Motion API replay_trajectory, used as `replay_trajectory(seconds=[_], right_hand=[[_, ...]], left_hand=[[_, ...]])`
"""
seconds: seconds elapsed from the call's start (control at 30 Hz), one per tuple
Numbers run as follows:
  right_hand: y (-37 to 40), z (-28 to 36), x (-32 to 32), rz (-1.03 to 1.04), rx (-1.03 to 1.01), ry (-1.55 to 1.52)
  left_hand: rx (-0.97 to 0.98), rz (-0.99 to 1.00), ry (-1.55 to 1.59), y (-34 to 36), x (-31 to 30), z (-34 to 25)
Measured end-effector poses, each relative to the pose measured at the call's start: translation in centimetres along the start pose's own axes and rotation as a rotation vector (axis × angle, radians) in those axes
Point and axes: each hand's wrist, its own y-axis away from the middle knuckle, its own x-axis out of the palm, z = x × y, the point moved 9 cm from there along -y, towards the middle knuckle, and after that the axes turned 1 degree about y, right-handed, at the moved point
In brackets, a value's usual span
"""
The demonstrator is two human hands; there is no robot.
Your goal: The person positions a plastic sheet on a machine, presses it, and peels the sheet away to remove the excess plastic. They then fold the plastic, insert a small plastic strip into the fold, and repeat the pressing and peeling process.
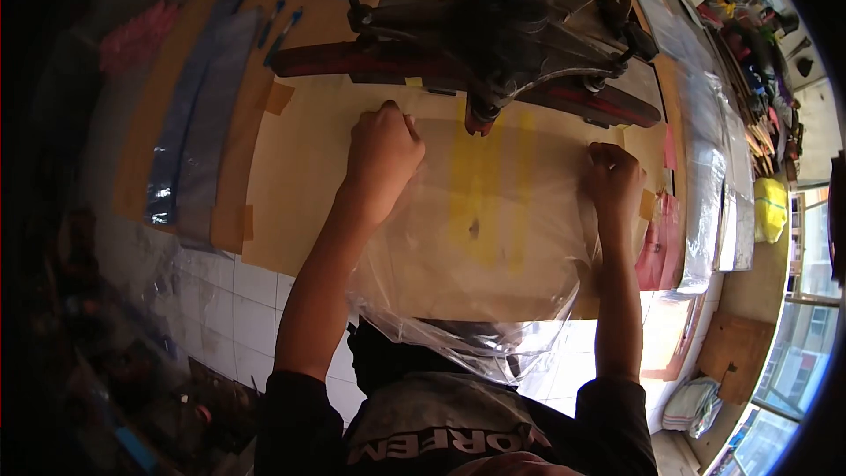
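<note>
A clear plastic sheet (414,247) lies over the brown board (291,185), its near edge hanging crumpled over the board's front toward my body. My left hand (385,152) is closed on the sheet's far left corner. On the far right corner, my right hand (615,181) pinches the same sheet between its fingers. Strips of yellow tape (476,181) run down the middle of the board, seen through the plastic. Just beyond both hands stands a dark metal machine (520,26) with a long red-edged bar (352,62).
Stacks of plastic sheets (198,132) lie on the left, with another plastic pile (701,150) on the right. Two blue pens (282,35) rest at the upper left. A pink bundle (137,33) sits farther left. White floor tiles (256,295) show below the board.
</note>
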Motion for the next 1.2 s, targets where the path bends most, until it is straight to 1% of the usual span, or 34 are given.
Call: replay_trajectory(seconds=[0.07, 0.13, 0.2, 0.27, 0.33, 0.4, 0.47, 0.5, 0.57, 0.6, 0.63, 0.67, 0.7, 0.73, 0.77, 0.83, 0.87, 0.9, 0.93, 1.0, 1.07, 1.1, 1.13, 1.2], right_hand=[[0.0, -0.4, 0.4, -0.002, 0.000, -0.001], [-0.1, 0.3, 0.2, -0.005, -0.003, -0.002], [-0.1, 0.1, 0.1, 0.027, 0.128, 0.018], [-0.3, 0.0, 0.4, 0.020, 0.108, 0.029], [-0.4, -0.5, 0.6, 0.013, 0.091, 0.042], [-0.4, -0.5, 0.9, 0.018, 0.012, 0.024], [-0.4, -0.5, 1.0, 0.022, 0.002, 0.028], [-0.4, -0.4, 0.9, 0.019, -0.010, 0.031], [-0.4, -0.5, 0.8, 0.013, -0.014, 0.029], [-0.4, -0.3, 0.8, 0.010, -0.025, 0.015], [-0.4, -0.4, 0.8, 0.036, 0.030, 0.016], [-0.4, -0.6, 0.7, 0.031, 0.033, 0.022], [-0.4, -0.5, 0.9, 0.027, -0.022, 0.012], [-0.4, -0.1, 0.8, 0.024, -0.076, 0.002], [-0.4, -0.1, 0.5, 0.019, -0.074, 0.008], [-0.4, 0.1, 0.8, 0.131, -0.045, 0.013], [-0.4, -0.2, 0.5, 0.128, -0.045, 0.018], [-0.3, -0.5, 0.6, 0.164, -0.077, 0.024], [-0.2, -0.6, 0.8, 0.200, -0.108, 0.029], [0.1, -0.5, 0.6, 0.188, -0.133, 0.003], [0.4, -0.1, 0.4, 0.177, -0.157, -0.024], [0.4, 0.0, 0.4, 0.191, -0.131, 0.029], [0.5, 0.0, 0.5, 0.206, -0.104, 0.082], [0.6, 0.2, 0.5, 0.194, -0.123, 0.075]], left_hand=[[-0.104, 0.011, 0.056, 0.1, -0.3, 0.3], [-0.133, 0.033, 0.078, 0.1, -0.3, 0.4], [-0.162, 0.051, 0.101, 0.2, 0.0, 0.8], [-0.100, 0.029, 0.056, 0.1, 0.0, 0.4], [-0.110, 0.026, 0.030, 0.2, 0.0, 0.4], [-0.121, 0.025, 0.006, 0.3, 0.0, 0.4], [-0.042, -0.058, 0.010, 0.4, -0.6, -0.4], [-0.039, -0.050, 0.016, 0.4, -0.4, -0.4], [0.041, -0.073, -0.009, 0.3, -0.5, -0.8], [0.046, -0.069, -0.001, 0.3, -0.4, -0.9], [0.045, -0.065, 0.020, 0.2, -0.4, -0.9], [0.044, -0.062, 0.040, 0.2, -0.5, -0.9], [0.048, -0.059, 0.045, 0.1, -0.6, -0.8], [0.047, -0.031, 0.052, 0.1, -0.5, -0.8], [0.047, -0.004, 0.059, 0.0, -0.4, -0.8], [0.046, 0.012, 0.075, 0.0, -0.8, -0.9], [0.041, 0.023, 0.084, 0.0, -0.9, -0.9], [0.103, -0.022, 0.090, 0.1, -1.4, -1.4], [0.106, -0.021, 0.093, 0.2, -1.7, -1.6], [0.029, 0.142, 0.102, 0.8, -1.2, -1.5], [0.037, 0.170, 0.078, 1.5, -0.8, -1.2], [0.041, 0.194, 0.053, 1.8, -0.5, -1.0], [0.044, 0.196, 0.053, 1.9, -0.4, -1.0], [0.099, 0.155, 0.020, 1.9, -0.6, -1.5]])
